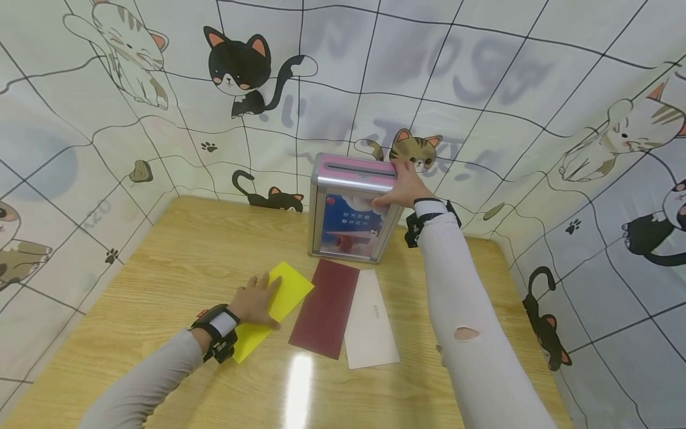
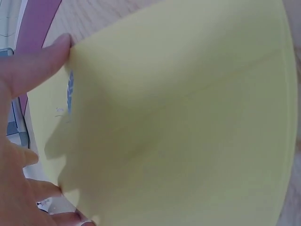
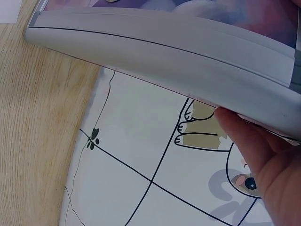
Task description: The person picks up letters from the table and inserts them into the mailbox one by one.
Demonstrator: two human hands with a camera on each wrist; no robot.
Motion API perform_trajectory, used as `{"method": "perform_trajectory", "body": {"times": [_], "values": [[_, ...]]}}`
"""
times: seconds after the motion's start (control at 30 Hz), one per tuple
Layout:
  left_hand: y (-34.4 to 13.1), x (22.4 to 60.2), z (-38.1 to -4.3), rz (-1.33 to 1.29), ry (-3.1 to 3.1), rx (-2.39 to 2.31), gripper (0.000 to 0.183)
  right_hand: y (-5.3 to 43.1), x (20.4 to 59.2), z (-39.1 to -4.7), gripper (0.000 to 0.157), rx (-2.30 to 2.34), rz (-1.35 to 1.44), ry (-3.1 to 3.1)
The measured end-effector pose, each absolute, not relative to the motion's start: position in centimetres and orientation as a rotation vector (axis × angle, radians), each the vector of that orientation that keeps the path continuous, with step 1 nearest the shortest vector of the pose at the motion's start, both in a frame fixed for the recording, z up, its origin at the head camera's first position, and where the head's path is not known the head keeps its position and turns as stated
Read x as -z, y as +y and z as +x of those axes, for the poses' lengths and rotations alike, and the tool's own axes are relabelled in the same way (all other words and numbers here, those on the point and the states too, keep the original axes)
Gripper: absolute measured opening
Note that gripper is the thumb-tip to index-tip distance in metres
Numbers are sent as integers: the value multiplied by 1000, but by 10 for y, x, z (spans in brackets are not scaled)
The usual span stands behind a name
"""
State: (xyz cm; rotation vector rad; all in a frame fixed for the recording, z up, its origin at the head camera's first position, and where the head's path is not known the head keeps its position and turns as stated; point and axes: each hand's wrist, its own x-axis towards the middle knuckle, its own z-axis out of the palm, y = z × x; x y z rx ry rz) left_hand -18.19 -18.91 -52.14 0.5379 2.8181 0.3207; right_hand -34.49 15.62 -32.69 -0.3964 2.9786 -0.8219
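Note:
In the head view a suggestion box (image 1: 347, 214) stands upright at the back of the table, with a silver frame, a pink slotted top and a blue picture panel in front. My right hand (image 1: 404, 185) grips its upper right corner, thumb on the front and fingers over the top. A yellow envelope (image 1: 292, 288) lies at an angle to the front left. Across it my left hand (image 1: 257, 301) spans, thumb and fingertips at its opposite long edges. The left wrist view shows the envelope's diagonal crease and a small blue print.
Right of the yellow envelope lie a dark red envelope (image 1: 327, 310) and a white envelope (image 1: 370, 322), side by side before the box. A cat-patterned cloth (image 1: 332, 71) hangs around the back and sides of the wooden table (image 1: 214, 238).

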Motion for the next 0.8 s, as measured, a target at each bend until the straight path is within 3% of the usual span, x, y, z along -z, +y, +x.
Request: {"method": "perform_trajectory", "body": {"times": [0.57,0.67,0.8], "values": [[-202,537,-201,456,2863,-579,128,152,324,-340,109,834,-398,2967],[-206,535,-208,499,2818,-644,121,153,324,-340,109,835,-399,2972],[-211,529,-217,497,2742,-727,92,154,323,-339,109,828,-399,2970]]}}
